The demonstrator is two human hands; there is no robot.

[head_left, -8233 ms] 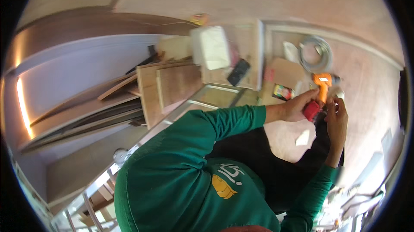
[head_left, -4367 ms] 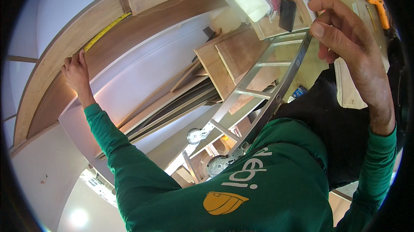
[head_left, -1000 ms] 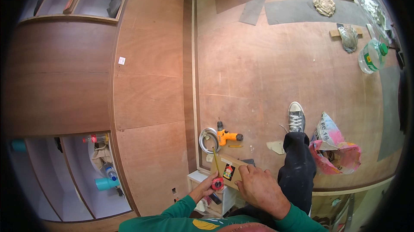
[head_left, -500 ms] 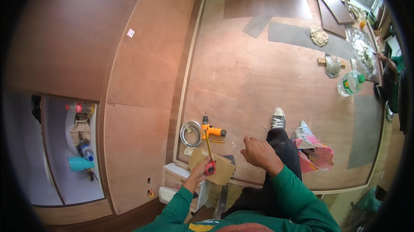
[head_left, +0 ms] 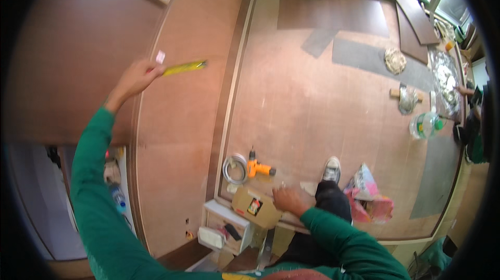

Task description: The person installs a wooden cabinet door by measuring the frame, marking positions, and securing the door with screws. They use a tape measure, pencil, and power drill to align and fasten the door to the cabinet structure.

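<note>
My left hand (head_left: 136, 78) is raised to the upright wooden panel (head_left: 182, 139) on the left, closed on a tape measure. The tape's yellow blade (head_left: 183, 68) sticks out to the right from my fingers; its case is hidden in my grip. A small pink-white label (head_left: 160, 56) shows just above my fingertips. My right hand (head_left: 294, 200) is near my bent knee, beside an opened cardboard box (head_left: 268, 211). Motion smears its fingers, so what they do is unclear. Past the box, an orange and black cordless drill (head_left: 258, 168) lies next to a coiled silver ring (head_left: 235, 168).
A pink and white plastic bag (head_left: 365, 196) sits right of my shoe (head_left: 331, 169). Farther right stand a large clear water bottle (head_left: 424, 125) and foil-like bundles. Long dark boards (head_left: 411, 12) lie at the back right. Another person's arm (head_left: 466, 91) reaches in at the right edge.
My left hand has swung up and left with the tape measure, from above the cardboard box to the panel. My right hand has moved left and down toward the box.
</note>
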